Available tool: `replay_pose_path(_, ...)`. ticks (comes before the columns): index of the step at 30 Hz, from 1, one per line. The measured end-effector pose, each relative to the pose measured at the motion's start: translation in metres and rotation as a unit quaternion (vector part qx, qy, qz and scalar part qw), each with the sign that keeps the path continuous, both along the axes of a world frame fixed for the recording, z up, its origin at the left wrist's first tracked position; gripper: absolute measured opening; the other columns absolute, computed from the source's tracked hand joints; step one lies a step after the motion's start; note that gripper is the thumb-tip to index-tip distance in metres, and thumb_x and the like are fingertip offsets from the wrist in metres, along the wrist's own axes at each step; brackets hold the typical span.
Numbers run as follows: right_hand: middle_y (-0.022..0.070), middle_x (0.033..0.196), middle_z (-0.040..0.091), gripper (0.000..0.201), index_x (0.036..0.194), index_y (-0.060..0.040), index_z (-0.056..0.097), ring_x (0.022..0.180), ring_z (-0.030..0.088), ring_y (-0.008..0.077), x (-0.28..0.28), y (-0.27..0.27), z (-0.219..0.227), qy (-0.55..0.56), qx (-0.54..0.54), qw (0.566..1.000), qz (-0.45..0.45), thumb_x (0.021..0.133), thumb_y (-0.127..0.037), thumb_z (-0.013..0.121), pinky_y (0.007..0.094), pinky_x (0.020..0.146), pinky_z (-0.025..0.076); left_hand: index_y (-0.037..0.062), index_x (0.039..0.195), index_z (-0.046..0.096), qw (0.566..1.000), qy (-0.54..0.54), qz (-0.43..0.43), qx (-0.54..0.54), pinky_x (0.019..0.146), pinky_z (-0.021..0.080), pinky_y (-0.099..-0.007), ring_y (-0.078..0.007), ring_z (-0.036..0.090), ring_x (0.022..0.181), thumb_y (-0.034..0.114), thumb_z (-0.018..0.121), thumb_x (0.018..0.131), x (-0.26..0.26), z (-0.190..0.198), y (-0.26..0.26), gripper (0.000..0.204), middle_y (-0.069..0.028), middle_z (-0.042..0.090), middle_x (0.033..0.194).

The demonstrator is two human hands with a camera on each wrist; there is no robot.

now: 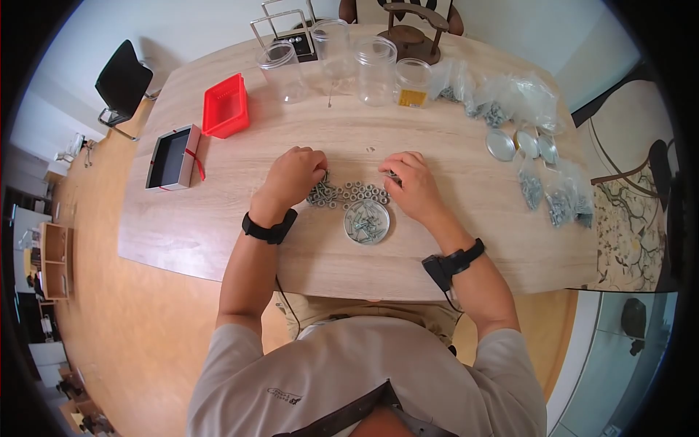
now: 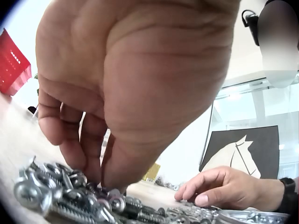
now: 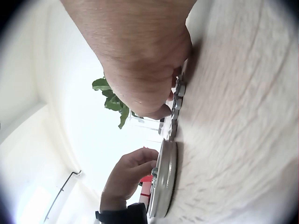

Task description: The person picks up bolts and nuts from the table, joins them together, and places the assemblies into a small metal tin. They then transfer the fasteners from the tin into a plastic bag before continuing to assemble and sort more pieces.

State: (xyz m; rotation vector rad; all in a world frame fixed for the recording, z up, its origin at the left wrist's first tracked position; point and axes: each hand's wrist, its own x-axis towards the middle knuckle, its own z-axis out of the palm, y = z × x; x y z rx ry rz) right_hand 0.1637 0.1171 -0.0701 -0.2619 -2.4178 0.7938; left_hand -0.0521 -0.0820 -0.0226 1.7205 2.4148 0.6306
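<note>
My left hand (image 1: 293, 177) reaches down with bent fingers to a heap of silvery screws (image 1: 320, 195). In the left wrist view its thumb and fingertips come together at the screws (image 2: 70, 196); whether they pinch one is hidden. To the right, my right hand (image 1: 413, 187) rests with relaxed, bent fingers at the edge of a group of metal nuts (image 1: 368, 191). Its fingertips touch the row of nuts (image 3: 175, 105) in the right wrist view. Just below the nuts stands a round, shallow metal lid (image 1: 350, 234) holding loose screws (image 1: 368, 220).
At the back left are a red basket (image 1: 226, 107) and an open box (image 1: 172, 159). Clear jars (image 1: 375, 71) line the far side, beside a wooden stand (image 1: 413, 45). Bags of hardware (image 1: 518, 102) and round lids (image 1: 500, 145) lie at the right.
</note>
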Motion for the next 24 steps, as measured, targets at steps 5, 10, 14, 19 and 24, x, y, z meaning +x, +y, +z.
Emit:
replay_pose_path(5,0.01,0.114,0.073,0.017,0.104,-0.0075,0.078,0.117,0.063,0.033,0.0,0.002,-0.001,-0.003,0.003,1.0,0.006,0.088,-0.008,0.077,0.0451,0.104,0.052,0.0052,0.085,0.072,0.998,0.065,0.015,0.0,0.084,0.055,-0.049,-0.0379,0.067,0.09,0.011,0.067,0.087,0.006,-0.007,0.009,0.008,-0.0139,0.073,0.088)
replay_pose_path(10,0.0104,0.114,0.073,0.016,0.104,-0.0071,0.077,0.117,0.063,0.0332,0.001,0.002,-0.002,0.0,0.007,1.0,0.004,0.088,-0.008,0.077,0.0452,0.104,0.052,0.0055,0.083,0.074,0.995,0.098,0.024,-0.023,0.085,0.056,-0.0488,-0.0361,0.07,0.093,0.013,0.067,0.089,0.009,-0.005,0.012,0.012,-0.0135,0.075,0.089)
replay_pose_path(14,0.0106,0.115,0.073,0.015,0.103,-0.0067,0.077,0.118,0.062,0.0333,0.0,0.0,-0.001,-0.003,0.001,1.0,0.003,0.088,-0.008,0.076,0.0455,0.103,0.052,0.0046,0.086,0.074,0.994,0.109,0.028,0.001,0.083,0.057,-0.0474,-0.0357,0.071,0.09,0.013,0.069,0.089,0.015,0.004,0.014,0.011,-0.0138,0.076,0.09)
replay_pose_path(19,0.0105,0.115,0.073,0.016,0.105,-0.0068,0.077,0.118,0.062,0.0334,0.0,0.001,-0.003,-0.005,0.005,1.0,0.0,0.088,-0.009,0.076,0.0452,0.102,0.052,0.0019,0.099,0.074,0.975,-0.209,-0.078,-0.001,0.082,0.058,-0.0434,-0.0333,0.072,0.089,0.014,0.077,0.089,0.044,0.041,0.012,0.016,-0.0151,0.075,0.093)
replay_pose_path(24,0.0113,0.127,0.071,0.028,0.116,-0.0091,0.078,0.128,0.059,0.034,0.004,0.001,0.008,-0.047,-0.011,0.998,0.04,0.09,-0.017,0.08,0.0445,0.11,0.05,0.0038,0.115,0.071,0.992,-0.111,0.006,-0.054,0.083,0.057,-0.0433,-0.0316,0.073,0.096,0.016,0.081,0.088,0.012,0.035,-0.003,0.031,-0.0155,0.073,0.104)
